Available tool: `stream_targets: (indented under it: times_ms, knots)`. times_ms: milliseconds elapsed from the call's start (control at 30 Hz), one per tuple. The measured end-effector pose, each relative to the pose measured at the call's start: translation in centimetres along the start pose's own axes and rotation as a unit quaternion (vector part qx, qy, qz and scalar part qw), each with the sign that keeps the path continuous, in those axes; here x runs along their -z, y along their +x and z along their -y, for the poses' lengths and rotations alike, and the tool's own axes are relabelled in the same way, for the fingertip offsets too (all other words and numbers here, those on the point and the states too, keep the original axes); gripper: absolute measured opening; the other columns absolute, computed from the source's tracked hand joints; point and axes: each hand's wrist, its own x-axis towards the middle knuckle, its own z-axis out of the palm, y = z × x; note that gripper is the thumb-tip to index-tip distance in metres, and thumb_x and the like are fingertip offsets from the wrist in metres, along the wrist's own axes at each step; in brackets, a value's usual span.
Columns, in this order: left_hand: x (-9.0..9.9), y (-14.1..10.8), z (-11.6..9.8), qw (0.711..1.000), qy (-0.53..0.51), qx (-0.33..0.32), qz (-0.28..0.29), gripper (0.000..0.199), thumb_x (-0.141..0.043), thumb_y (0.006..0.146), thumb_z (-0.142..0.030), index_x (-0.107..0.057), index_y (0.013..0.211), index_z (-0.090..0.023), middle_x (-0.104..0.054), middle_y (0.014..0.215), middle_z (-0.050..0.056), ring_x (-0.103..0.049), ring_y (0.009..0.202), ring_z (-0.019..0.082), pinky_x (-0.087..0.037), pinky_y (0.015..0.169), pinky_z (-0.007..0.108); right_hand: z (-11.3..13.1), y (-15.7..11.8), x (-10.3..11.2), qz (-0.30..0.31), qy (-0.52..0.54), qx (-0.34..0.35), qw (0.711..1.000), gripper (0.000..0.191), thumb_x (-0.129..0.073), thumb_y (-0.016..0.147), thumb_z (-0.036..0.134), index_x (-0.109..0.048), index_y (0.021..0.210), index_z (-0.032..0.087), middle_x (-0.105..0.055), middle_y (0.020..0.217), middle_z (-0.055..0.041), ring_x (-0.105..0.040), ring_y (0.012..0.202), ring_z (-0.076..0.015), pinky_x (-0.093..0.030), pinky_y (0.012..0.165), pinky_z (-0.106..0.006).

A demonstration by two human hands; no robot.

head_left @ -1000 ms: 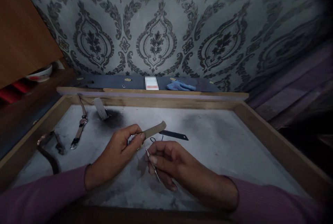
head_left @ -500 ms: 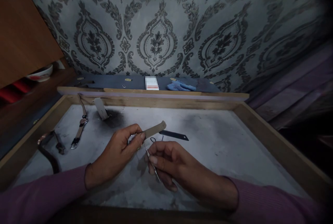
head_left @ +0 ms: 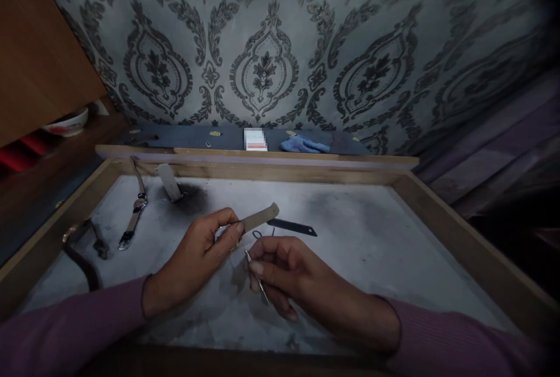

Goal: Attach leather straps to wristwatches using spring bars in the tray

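Note:
My left hand (head_left: 196, 257) is closed around a watch whose round case is mostly hidden by the fingers. Its grey-beige strap (head_left: 260, 219) sticks out to the upper right. Between the thumb and fingers of my right hand (head_left: 291, 275) is a thin metal tool (head_left: 261, 286), its upper tip close to the watch just below my left thumb. Behind my right hand, a flat black piece with a hole (head_left: 295, 227) lies on the white surface, beside a small dark loop (head_left: 257, 234).
A wooden-rimmed tray (head_left: 289, 171) surrounds the work surface. At its left lie a beige-strapped watch (head_left: 136, 213), a dark-strapped watch (head_left: 83, 257) and a pale strap (head_left: 170, 183). A blue cloth (head_left: 304, 144) and a small box (head_left: 255, 139) rest behind the rim.

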Motion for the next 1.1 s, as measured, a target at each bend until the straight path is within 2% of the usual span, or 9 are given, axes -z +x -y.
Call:
stream_targets:
  times_ms: [233, 500, 667, 1100]
  knots:
    - [-0.06, 0.11, 0.21, 1.000, 0.003, -0.005, -0.003, 0.029, -0.044, 0.092, -0.031, -0.046, 0.066, -0.017, -0.036, 0.059, -0.006, -0.034, 0.054, 0.010, -0.029, 0.051, 0.022, -0.05, 0.02, 0.04, -0.005, -0.007, -0.008, 1.000, 0.021, -0.066, 0.083, 0.031, -0.051, 0.081, 0.015, -0.060, 0.067, 0.0044, -0.041, 0.035, -0.0004, -0.029, 0.035, -0.015]
    - [0.01, -0.01, -0.07, 1.000, 0.005, 0.000, -0.001, 0.030, -0.044, 0.092, -0.032, -0.047, 0.066, -0.017, -0.035, 0.058, -0.006, -0.033, 0.054, 0.010, -0.028, 0.050, 0.022, 0.08, -0.04, -0.01, -0.016, -0.002, -0.015, 1.000, 0.029, -0.072, 0.077, 0.035, -0.050, 0.082, 0.015, -0.060, 0.066, 0.0053, -0.042, 0.034, -0.0002, -0.030, 0.034, -0.014]
    - [0.00, -0.07, 0.01, 1.000, 0.006, -0.002, -0.003, 0.029, -0.044, 0.092, -0.031, -0.047, 0.067, -0.017, -0.035, 0.059, -0.006, -0.034, 0.055, 0.010, -0.029, 0.051, 0.022, 0.15, 0.04, -0.02, -0.017, 0.000, -0.015, 1.000, 0.030, -0.072, 0.077, 0.034, -0.049, 0.081, 0.016, -0.060, 0.064, 0.0055, -0.041, 0.033, -0.0005, -0.028, 0.032, -0.014]
    - [-0.34, -0.03, 0.28, 1.000, 0.022, -0.009, -0.009, 0.029, -0.042, 0.092, -0.031, -0.048, 0.068, -0.017, -0.037, 0.060, -0.005, -0.036, 0.057, 0.011, -0.030, 0.053, 0.023, -0.32, 0.14, 0.02, -0.035, -0.009, -0.015, 0.999, 0.030, -0.070, 0.078, 0.036, -0.048, 0.082, 0.016, -0.059, 0.062, 0.0060, -0.042, 0.033, -0.0014, -0.032, 0.031, -0.014]
